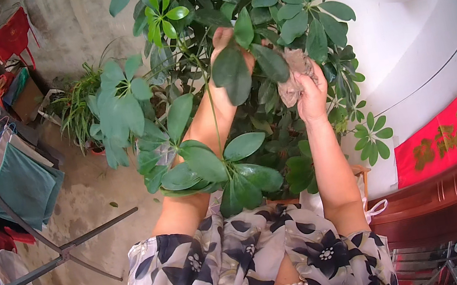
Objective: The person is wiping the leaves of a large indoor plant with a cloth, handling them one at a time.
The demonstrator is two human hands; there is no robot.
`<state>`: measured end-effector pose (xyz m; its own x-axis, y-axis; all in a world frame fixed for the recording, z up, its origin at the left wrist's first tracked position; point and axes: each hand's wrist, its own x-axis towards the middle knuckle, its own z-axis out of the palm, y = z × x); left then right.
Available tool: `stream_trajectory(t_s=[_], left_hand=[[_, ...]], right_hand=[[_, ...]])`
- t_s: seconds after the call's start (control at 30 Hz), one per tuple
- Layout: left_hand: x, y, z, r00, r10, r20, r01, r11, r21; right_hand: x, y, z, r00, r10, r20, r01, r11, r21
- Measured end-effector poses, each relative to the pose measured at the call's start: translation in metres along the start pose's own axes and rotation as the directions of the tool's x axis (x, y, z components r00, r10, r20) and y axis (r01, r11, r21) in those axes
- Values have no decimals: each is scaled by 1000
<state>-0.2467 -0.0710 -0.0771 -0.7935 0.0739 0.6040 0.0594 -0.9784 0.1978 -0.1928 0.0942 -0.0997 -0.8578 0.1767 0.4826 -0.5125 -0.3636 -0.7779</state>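
A tall leafy plant [232,73] with glossy, finger-like green leaves fills the middle of the head view. In among its upper leaves is my left hand [221,53]; a large leaf covers most of its fingers, so their grip is hidden. My right hand [311,95] is closed round a crumpled grey-brown cloth [295,76], bunched up beside a dark leaf [271,63]. The cloth is touching or very near that leaf. Lower leaves [255,177] hang in front of my left forearm.
A metal drying rack [62,253] with a green cloth [26,182] stands at left. Behind it is a spiky potted plant [78,110] on the concrete floor [88,226]. At right are a white surface, a red banner [444,130] and dark red wooden furniture [443,197].
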Motion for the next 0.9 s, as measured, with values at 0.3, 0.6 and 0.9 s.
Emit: stream_trajectory(t_s=[0.3, 0.6, 0.9], left_hand=[[-11, 21, 7, 936, -332, 118, 342, 937, -77], [-30, 19, 25, 960, -277, 29, 278, 960, -32], [-86, 29, -46, 943, -317, -105, 332, 918, 217]], right_hand=[[-9, -44, 0, 988, 117, 100, -143, 938, 316], [-15, -64, 78, 585, -576, 571, 811, 441, -384], [-43, -16, 82, 620, -245, 746, 765, 399, -505]])
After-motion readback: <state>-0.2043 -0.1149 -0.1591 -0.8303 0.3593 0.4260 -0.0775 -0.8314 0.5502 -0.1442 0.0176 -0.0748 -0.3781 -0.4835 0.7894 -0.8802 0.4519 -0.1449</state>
